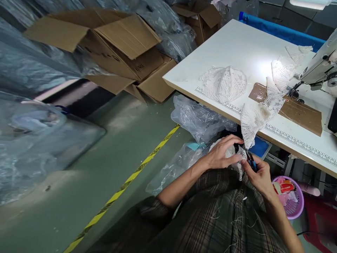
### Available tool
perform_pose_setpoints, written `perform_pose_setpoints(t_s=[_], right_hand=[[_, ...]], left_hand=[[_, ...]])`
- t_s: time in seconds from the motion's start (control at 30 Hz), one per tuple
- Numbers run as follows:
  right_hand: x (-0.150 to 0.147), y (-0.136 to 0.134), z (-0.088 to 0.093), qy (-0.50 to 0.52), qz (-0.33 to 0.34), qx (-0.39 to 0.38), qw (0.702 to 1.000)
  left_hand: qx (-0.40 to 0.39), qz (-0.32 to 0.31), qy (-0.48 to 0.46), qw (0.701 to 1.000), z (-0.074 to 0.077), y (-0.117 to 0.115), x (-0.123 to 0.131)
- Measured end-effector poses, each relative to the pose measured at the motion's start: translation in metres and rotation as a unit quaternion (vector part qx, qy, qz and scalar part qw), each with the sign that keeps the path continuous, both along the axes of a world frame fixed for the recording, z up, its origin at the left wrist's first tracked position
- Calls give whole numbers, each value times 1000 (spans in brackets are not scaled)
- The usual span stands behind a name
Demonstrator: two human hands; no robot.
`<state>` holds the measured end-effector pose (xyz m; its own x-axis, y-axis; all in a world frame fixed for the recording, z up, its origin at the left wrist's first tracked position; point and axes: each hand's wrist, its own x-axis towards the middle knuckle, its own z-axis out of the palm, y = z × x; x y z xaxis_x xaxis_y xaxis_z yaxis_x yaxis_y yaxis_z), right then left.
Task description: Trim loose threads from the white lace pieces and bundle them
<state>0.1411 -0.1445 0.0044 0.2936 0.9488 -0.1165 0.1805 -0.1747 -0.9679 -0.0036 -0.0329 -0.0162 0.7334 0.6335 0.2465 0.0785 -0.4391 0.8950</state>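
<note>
The white table (pixel 223 52) bears ruler markings (pixel 300 143); right hand (pixel 261 177) holds blue snips (pixel 251 162).

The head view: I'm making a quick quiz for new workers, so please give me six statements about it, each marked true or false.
1. The right hand holds blue snips, and the left hand holds white lace. True.
2. The snips lie on a table. False: they are in the right hand.
3. A lace strip hangs over the edge of the white table. True.
4. Every box is shut. False: the large box stands open.
5. A purple basket holds pink and red things. True.
6. A red line crosses the floor. False: the floor tape is yellow and black.
</note>
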Motion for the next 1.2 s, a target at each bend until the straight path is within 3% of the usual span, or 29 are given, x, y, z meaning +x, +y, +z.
perform_pose_setpoints(t_s=[0.07, 0.13, 0.23, 0.3, 0.4, 0.63, 0.87, 1.2], right_hand=[[1, -2, 0, -7, 7, 7, 1000], [4, -4, -1, -17, 23, 7, 1000], [13, -8, -7, -43, 32, 1, 999], [21, -9, -13, -65, 20, -3, 998], [29, -6, -20, -94, 0, -10, 996], [27, 11, -14, -182, 74, -7, 980], [23, 14, -16, -185, 41, -9, 982], [17, 11, -13, -197, 87, 1, 977]], left_hand=[[-139, -91, 10, 986, -1, 8, 10], [-253, -135, -11, 958, -3, 10, 18], [-354, -93, -41, 930, -7, 5, 21], [-386, -48, -37, 921, -8, 2, 17], [-428, -30, -8, 903, -5, 1, 8], [-404, -32, 34, 914, 1, 1, -1], [-378, -24, 40, 925, 7, 1, -2], [-339, -41, 60, 938, 9, 5, -2]])
